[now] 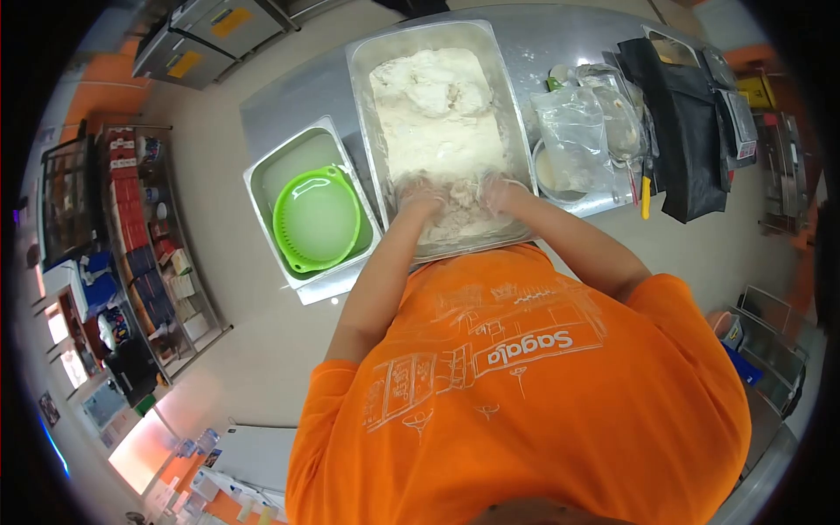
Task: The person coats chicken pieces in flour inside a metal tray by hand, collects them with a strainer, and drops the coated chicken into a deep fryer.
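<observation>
A deep metal pan (361, 105) holds a thick bed of pale flour (442, 140), heaped at the far end. At its near end lie lumpy, flour-coated pieces (464, 197), whose kind I cannot make out. My left hand (420, 190), in a clear plastic glove, is down in the flour at the left of these pieces. On their right side is my right hand (499, 192), gloved the same way and touching the flour near the pan's wall. Blur and flour hide the fingers of both hands, so their grip does not show.
Left of the pan, a green round strainer (282, 229) sits inside a smaller metal pan (255, 184). To the right are a clear plastic bag (569, 122), a bowl (544, 171), a yellow-handled tool (646, 198) and a black sheet-like item (669, 131) on the steel table (293, 94).
</observation>
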Available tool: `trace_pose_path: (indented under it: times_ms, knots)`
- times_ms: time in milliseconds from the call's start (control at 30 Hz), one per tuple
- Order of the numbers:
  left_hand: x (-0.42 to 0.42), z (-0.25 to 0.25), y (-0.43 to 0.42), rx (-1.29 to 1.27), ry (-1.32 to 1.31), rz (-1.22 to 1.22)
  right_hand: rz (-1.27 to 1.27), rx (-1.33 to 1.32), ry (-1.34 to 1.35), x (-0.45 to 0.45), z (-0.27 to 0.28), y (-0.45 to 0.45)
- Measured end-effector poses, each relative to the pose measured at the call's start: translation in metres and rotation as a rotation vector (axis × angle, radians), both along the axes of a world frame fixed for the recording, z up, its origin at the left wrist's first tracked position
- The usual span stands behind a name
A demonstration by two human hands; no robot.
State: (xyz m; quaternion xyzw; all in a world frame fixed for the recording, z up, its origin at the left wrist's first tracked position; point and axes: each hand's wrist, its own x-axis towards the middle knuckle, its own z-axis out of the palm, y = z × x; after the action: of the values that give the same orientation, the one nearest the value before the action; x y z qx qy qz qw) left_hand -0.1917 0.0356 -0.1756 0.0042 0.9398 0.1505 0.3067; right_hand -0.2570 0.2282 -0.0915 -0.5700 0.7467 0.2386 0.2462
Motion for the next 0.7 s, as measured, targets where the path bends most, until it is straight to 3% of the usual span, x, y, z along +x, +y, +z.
trace_pose_path:
  times_ms: [67,100,200,267,367,467,500,600,633,700]
  knots:
    - [-0.001,0.036,0.006,0.158,-0.25,0.118,-0.038,0.004,0.014,0.003,-0.061,0.019]
    - [-0.001,0.054,0.006,0.249,-0.401,0.227,-0.172,-0.038,-0.088,0.012,-0.113,0.02]
    - [0.022,0.017,0.008,0.31,-0.234,0.356,-0.76,-0.158,-0.403,0.039,-0.097,-0.004]
    - [0.042,-0.015,0.004,0.569,0.019,0.38,-1.22,-0.355,-0.61,0.048,-0.082,-0.022]
    - [0.038,0.005,0.011,0.792,0.029,0.79,-1.684,-0.412,-0.84,0.035,-0.09,-0.039]
    - [0.014,0.074,0.009,0.484,0.052,1.049,-0.376,-0.045,-0.31,-0.012,-0.035,-0.051]
    - [0.01,0.085,0.005,0.309,0.092,1.07,-0.342,-0.025,-0.231,-0.016,-0.02,-0.055]
    - [0.025,0.039,-0.007,0.07,0.251,0.621,-0.239,-0.045,-0.084,-0.02,-0.008,-0.064]
    - [0.031,0.062,-0.002,-0.109,0.227,0.125,-0.216,-0.105,-0.102,-0.019,-0.014,-0.065]
    - [0.042,0.046,0.011,-0.018,0.126,0.293,-0.341,-0.298,-0.374,-0.025,-0.019,-0.066]
